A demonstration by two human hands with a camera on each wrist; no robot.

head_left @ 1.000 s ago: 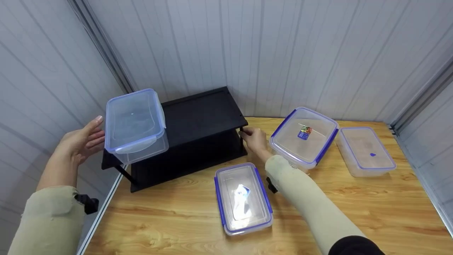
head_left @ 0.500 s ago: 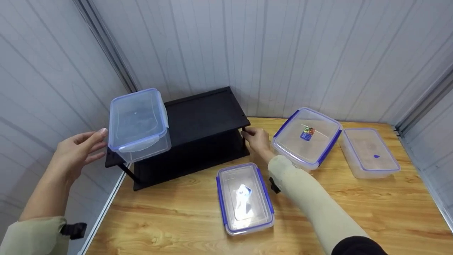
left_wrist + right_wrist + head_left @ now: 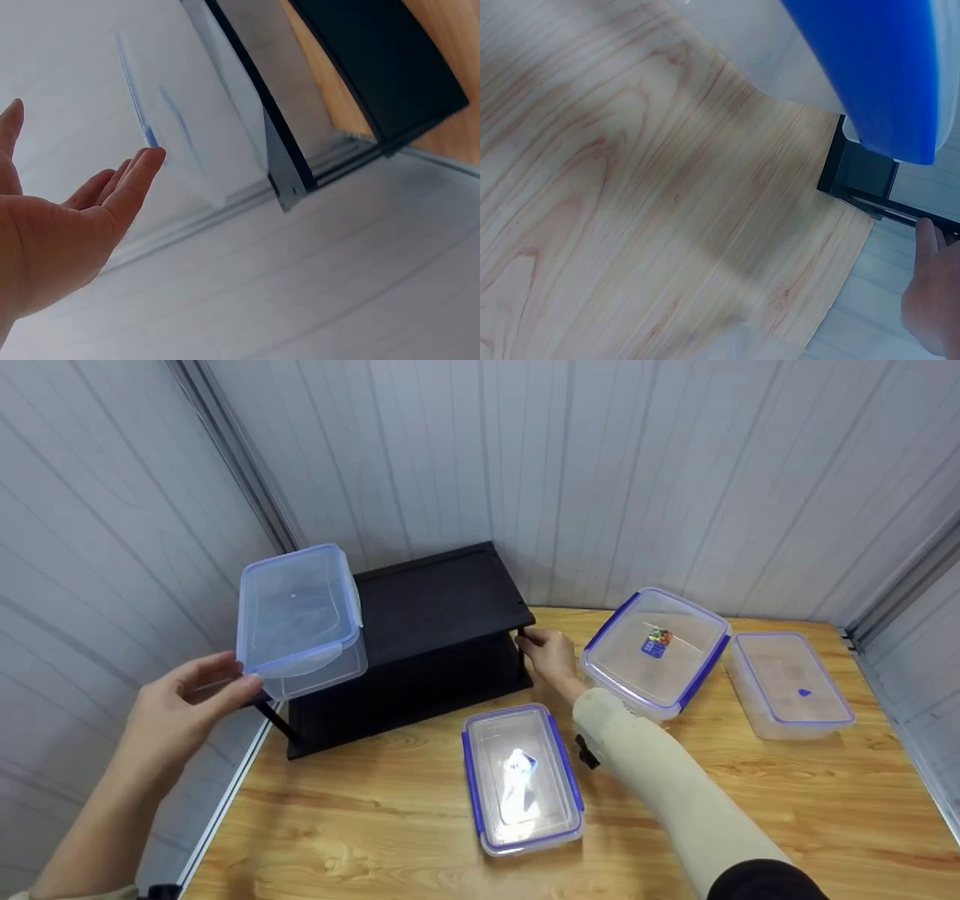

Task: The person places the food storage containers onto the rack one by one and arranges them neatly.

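A clear lidded food container [image 3: 300, 615] with a pale blue rim sits on the left end of the top shelf of a two-tier black rack [image 3: 442, 596]. At its front left corner is my left hand [image 3: 176, 709], thumb and fingers apart and fairly straight. In the left wrist view the left hand's fingertips [image 3: 155, 154] come up to the lid's edge; whether they touch cannot be told. My right hand [image 3: 551, 660] grips the rack's front right post, fingers curled at it. The right wrist view shows part of the right hand [image 3: 934, 300] on that post.
A blue-clipped container [image 3: 525, 780] lies on the wooden table [image 3: 360, 825] in front of the rack. Two more lidded containers, a larger one [image 3: 637, 667] with a label and a smaller one [image 3: 791, 675], stand right of my right hand. Panel walls [image 3: 622, 472] enclose the table.
My left hand has moved down and right, to the front left corner of the container on the rack. The right hand stays at the post. The head view has shifted slightly.
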